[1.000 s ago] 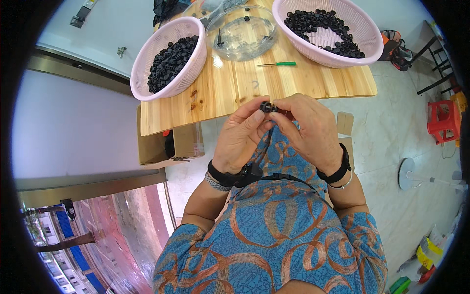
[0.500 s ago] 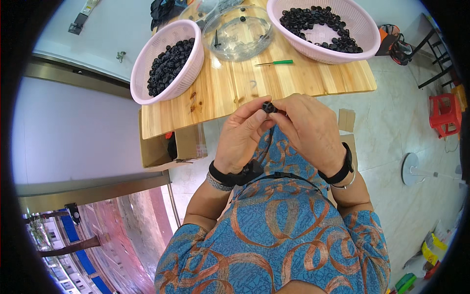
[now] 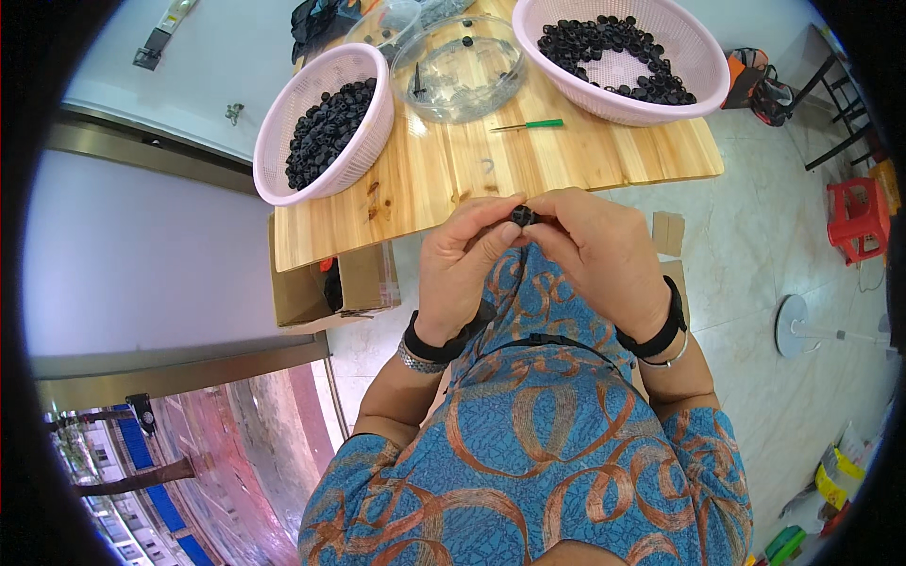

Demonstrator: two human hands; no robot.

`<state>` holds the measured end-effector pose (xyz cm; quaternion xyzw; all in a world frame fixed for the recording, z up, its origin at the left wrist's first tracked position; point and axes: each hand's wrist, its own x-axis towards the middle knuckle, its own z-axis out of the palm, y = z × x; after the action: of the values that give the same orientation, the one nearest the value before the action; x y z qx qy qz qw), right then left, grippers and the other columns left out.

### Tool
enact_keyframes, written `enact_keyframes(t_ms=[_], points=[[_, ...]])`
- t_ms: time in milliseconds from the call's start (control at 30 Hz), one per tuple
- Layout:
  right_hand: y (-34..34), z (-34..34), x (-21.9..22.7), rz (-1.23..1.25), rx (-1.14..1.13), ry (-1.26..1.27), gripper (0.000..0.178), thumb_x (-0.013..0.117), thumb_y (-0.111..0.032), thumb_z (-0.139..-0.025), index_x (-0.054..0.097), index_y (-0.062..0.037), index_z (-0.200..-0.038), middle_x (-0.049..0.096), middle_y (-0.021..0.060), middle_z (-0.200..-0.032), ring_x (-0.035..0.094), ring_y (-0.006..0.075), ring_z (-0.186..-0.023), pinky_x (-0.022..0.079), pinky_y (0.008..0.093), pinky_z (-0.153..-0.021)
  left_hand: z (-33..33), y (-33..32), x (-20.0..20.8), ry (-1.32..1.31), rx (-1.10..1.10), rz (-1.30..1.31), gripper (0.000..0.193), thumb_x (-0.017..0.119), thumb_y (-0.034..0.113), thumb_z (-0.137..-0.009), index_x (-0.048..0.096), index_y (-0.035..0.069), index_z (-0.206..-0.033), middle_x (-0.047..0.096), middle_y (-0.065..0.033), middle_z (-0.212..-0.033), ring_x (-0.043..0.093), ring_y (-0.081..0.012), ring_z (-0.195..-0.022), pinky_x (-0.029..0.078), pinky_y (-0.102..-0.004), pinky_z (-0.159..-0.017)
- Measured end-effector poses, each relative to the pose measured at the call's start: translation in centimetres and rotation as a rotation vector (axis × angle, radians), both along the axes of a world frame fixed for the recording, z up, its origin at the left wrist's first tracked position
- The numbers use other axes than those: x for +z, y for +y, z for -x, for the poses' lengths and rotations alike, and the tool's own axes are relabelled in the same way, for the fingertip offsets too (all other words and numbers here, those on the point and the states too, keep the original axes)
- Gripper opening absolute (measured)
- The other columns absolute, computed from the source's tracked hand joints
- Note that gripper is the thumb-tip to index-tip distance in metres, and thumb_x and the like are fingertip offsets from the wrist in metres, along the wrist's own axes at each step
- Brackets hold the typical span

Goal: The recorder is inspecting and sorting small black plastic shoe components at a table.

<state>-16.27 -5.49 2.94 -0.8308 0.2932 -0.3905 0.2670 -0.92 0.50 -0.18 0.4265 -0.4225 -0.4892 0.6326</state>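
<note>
Just off the table's near edge, a small round black plastic part (image 3: 525, 217) is pinched between both of my hands. My left hand (image 3: 460, 259) grips it from the left with thumb and fingers, and my right hand (image 3: 604, 255) closes on its right side. Its underside is hidden by the fingertips. Beyond, on the wooden table (image 3: 434, 189), a pink basket (image 3: 379, 141) at the left is heaped with black parts (image 3: 330, 132). A larger pink basket (image 3: 661, 115) at the right holds black parts spread in a ring.
Between the baskets stands a clear plastic tub (image 3: 462, 106) with a few black pieces. A green-handled screwdriver (image 3: 545, 124) lies before it. Beneath the table's left side is a cardboard box (image 3: 363, 283). A red stool (image 3: 854, 222) and a white round base (image 3: 789, 325) stand right.
Both hands have come slightly lower and nearer to me with the black part. My left hand has turned a little, its fingers closing further around the part.
</note>
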Motion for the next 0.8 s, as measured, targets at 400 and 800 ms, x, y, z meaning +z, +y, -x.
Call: enact_keyframes(t_ms=[400, 800], points=[[-0.2, 0.3, 0.3, -0.02, 0.098, -0.005, 0.012, 0.063, -0.009, -0.074, 0.053, -0.0039, -0.079, 0.057, 0.0127, -0.067, 0.058, 0.0309, -0.064, 0.045, 0.0372, -0.054, -0.5, 0.5, -0.1, -0.187, 0.032, 0.03, 0.022, 0.057, -0.002, -0.083, 0.059, -0.003, -0.105, 0.057, -0.0088, -0.1, 0.058, -0.013, -0.086, 0.047, -0.022, -0.074], [-1.0, -0.1, 1.6, 0.016, 0.177, 0.222, 0.014, 0.062, -0.011, -0.075, 0.051, -0.0029, -0.078, 0.056, 0.0158, -0.066, 0.056, 0.0358, -0.065, 0.044, 0.0411, -0.055, -0.9, 0.8, 0.3, -0.348, 0.012, 0.052, 0.023, 0.056, -0.004, -0.082, 0.06, -0.002, -0.105, 0.059, -0.0085, -0.098, 0.058, -0.0123, -0.083, 0.047, -0.0216, -0.072]])
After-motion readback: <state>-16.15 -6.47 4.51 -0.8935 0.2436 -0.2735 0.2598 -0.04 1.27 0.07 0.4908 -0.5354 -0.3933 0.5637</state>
